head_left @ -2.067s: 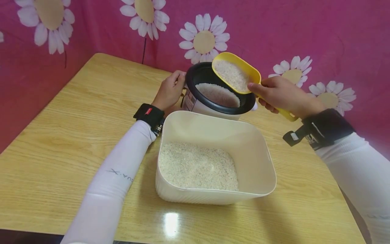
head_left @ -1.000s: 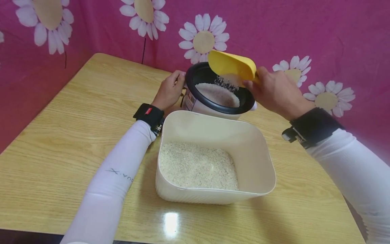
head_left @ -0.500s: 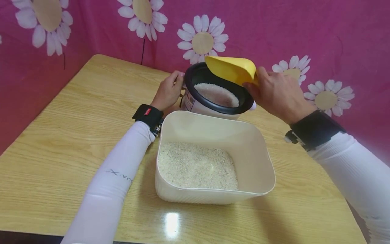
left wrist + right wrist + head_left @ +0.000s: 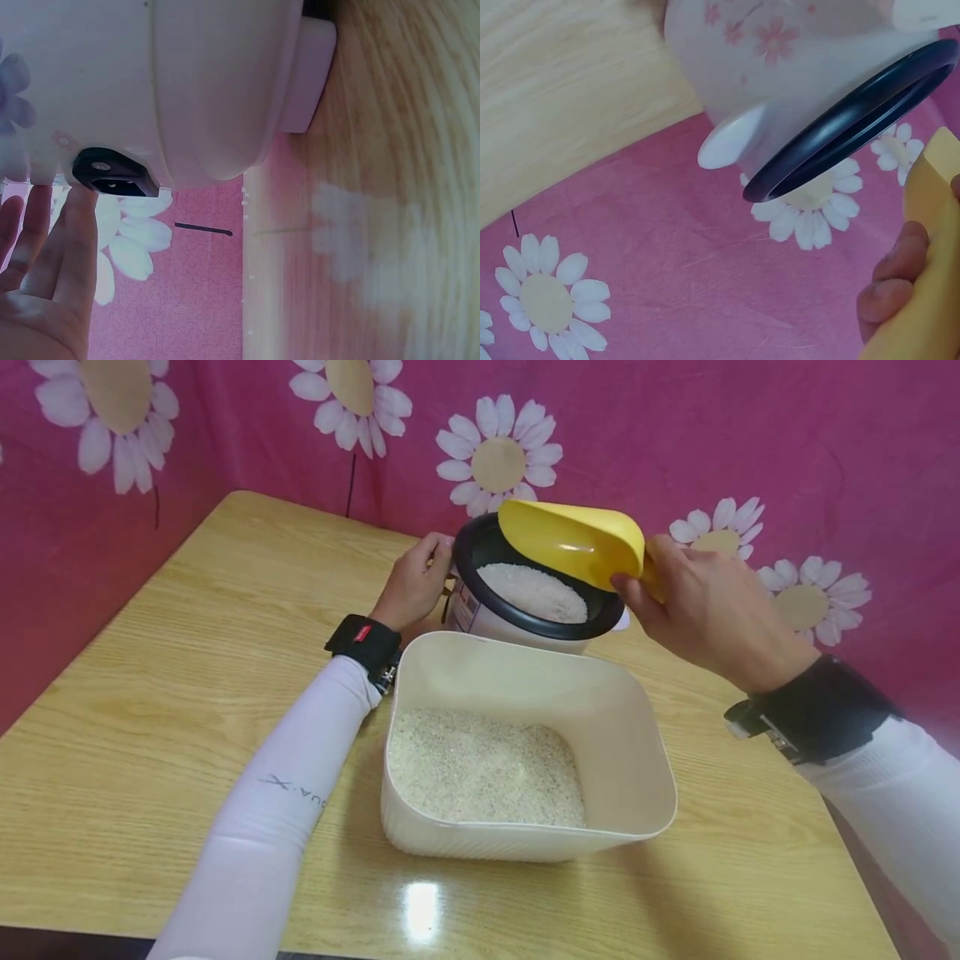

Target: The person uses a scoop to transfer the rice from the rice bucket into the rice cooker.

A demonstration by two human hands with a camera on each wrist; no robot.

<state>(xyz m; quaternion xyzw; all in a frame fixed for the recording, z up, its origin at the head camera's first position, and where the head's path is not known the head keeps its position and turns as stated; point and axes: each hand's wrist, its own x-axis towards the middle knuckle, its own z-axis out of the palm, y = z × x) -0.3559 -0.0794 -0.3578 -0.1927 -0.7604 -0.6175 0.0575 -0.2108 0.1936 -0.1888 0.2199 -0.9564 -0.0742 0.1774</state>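
Note:
A rice cooker (image 4: 517,635) with a black inner rim stands at the table's far side, a mound of rice (image 4: 536,592) inside it. My left hand (image 4: 415,581) holds the cooker at its left side. In the left wrist view, its fingers (image 4: 75,240) touch the pale wall beside a black power socket (image 4: 112,176). My right hand (image 4: 712,602) grips the handle of a yellow scoop (image 4: 573,545), which is tilted over the cooker's opening; no rice shows in it. In the right wrist view, curled fingers (image 4: 892,277) wrap the scoop's handle.
A cream bin (image 4: 626,752) stands just in front of the cooker, with a layer of rice (image 4: 487,772) in its bottom. The wooden table (image 4: 150,718) carries both. A pink floral cloth (image 4: 637,435) hangs behind the table's far edge.
The scoop, earlier full and level, was turned over, and its rice fell into the cooker. Since then my right hand has shifted slightly right. My left hand has stayed put.

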